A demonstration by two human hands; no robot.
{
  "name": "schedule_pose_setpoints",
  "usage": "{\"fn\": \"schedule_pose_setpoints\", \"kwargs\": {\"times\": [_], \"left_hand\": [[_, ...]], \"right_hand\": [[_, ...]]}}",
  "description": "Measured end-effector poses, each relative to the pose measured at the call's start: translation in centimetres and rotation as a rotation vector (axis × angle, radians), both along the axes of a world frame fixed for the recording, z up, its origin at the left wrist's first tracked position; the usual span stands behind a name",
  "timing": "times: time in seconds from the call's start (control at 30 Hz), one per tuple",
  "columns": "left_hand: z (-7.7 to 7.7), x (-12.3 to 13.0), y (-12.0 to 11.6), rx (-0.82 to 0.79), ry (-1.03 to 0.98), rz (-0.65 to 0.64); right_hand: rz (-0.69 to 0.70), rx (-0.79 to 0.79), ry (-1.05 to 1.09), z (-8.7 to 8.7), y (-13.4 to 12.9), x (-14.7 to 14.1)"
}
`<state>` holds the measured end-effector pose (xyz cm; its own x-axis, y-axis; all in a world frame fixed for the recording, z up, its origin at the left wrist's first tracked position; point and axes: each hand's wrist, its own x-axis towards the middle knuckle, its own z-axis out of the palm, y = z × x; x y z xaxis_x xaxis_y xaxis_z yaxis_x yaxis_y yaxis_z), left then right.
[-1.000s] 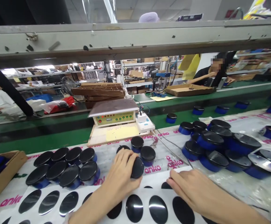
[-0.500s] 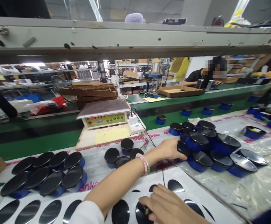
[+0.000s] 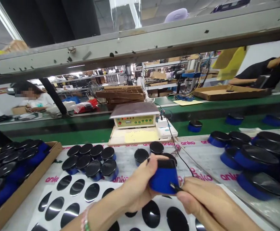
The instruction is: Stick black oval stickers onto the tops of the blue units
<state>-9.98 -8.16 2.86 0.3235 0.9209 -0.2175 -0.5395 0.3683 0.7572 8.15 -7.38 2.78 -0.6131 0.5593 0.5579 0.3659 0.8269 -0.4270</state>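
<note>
My left hand (image 3: 141, 184), a beaded bracelet on its wrist, is wrapped round a blue round part with a dark upper band (image 3: 164, 179). It holds this part tilted above the white sheet of black discs (image 3: 151, 213). In my right hand (image 3: 202, 197) is a small dark tool with a pointed, shiny tip (image 3: 176, 187); its exact kind is unclear. The tip is at the blue side of the held part; whether it touches cannot be told. Just behind the hands stands a small cluster of black-topped blue parts (image 3: 141, 156).
Black-topped blue parts stand in rows (image 3: 93, 168) at left and in a pile (image 3: 258, 157) at right. More fill a cardboard box (image 3: 55, 154) at far left. A control box (image 3: 135, 118) with a cable (image 3: 178, 147) sits behind. Co-workers sit across the green belt (image 3: 94, 136).
My left hand has come back from the right-hand pile with a blue part. My right hand has lifted from the disc sheet to that part. The view has swung left.
</note>
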Motion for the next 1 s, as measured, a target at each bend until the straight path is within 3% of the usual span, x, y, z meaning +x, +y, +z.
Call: {"fn": "schedule_pose_setpoints", "kwargs": {"times": [0.13, 0.4, 0.53, 0.67, 0.83, 0.93, 1.0], "left_hand": [[0.7, -2.3, -2.0, -0.031, 0.0, -0.053], [0.6, -3.4, -2.7, 0.496, 0.538, 0.135], [1.0, -3.6, -3.3, 0.536, 0.695, 0.106], [0.8, -3.9, -4.2, 0.633, 0.977, 0.124], [-0.1, -3.6, -4.0, 1.116, 1.327, 0.399], [0.0, -3.3, -3.6, 1.361, 1.529, 0.485], [0.4, -3.1, -3.5, 1.542, 1.621, 0.581]], "right_hand": [[0.062, -0.014, -0.087, 1.4, -0.3, -1.5], [0.079, 0.028, -0.16, 2.2, -1.0, -2.2], [0.011, 0.107, -0.21, 2.0, -1.2, -2.0], [-0.081, 0.196, -0.239, 1.5, -1.4, -2.1], [-0.071, 0.102, -0.138, 0.2, -1.0, -2.0], [-0.027, -0.051, -0.107, -0.9, -0.3, -1.8], [0.005, -0.061, -0.07, -1.5, 0.1, -1.8]]}}
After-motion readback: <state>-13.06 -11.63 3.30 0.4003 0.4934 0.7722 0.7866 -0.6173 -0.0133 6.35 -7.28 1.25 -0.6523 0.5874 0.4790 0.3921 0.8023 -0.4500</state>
